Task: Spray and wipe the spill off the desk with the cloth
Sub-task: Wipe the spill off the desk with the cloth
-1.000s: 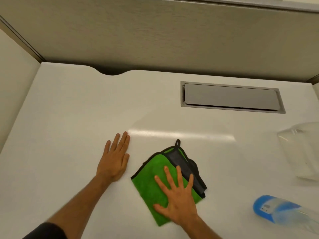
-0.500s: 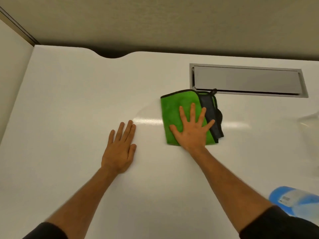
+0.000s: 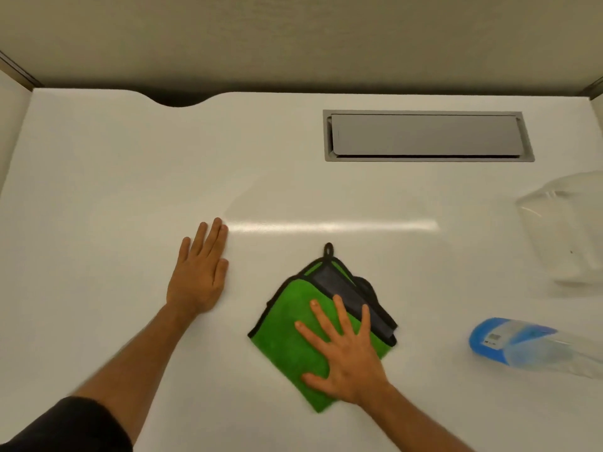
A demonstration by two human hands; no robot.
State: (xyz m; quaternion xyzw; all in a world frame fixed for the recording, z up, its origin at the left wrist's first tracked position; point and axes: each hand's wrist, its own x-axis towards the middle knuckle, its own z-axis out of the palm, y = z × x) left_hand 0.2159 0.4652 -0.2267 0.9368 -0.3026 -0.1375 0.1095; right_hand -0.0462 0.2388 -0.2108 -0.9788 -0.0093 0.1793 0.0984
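Observation:
A folded green cloth (image 3: 284, 337) with black edging, a dark inner side and a hanging loop lies on the white desk (image 3: 114, 190), near the front middle. My right hand (image 3: 346, 357) presses flat on it with fingers spread, covering its near right part. To the left of the cloth my left hand (image 3: 199, 275) rests flat on the bare desk, holding nothing. The spray bottle (image 3: 522, 345), clear with a blue label, lies on its side at the right, apart from both hands. No spill stands out; a bright glossy streak (image 3: 326, 226) runs across the desk beyond the cloth.
A grey cable hatch (image 3: 424, 135) is set into the desk at the back right. A clear plastic container (image 3: 567, 230) stands at the right edge. A beige partition (image 3: 293, 37) walls the back, with a notch in the desk's rear edge (image 3: 177, 101).
My right hand pushed the cloth away to the hatch half a second ago and has now drawn it back toward me, turned diagonally. My left hand has stayed planted.

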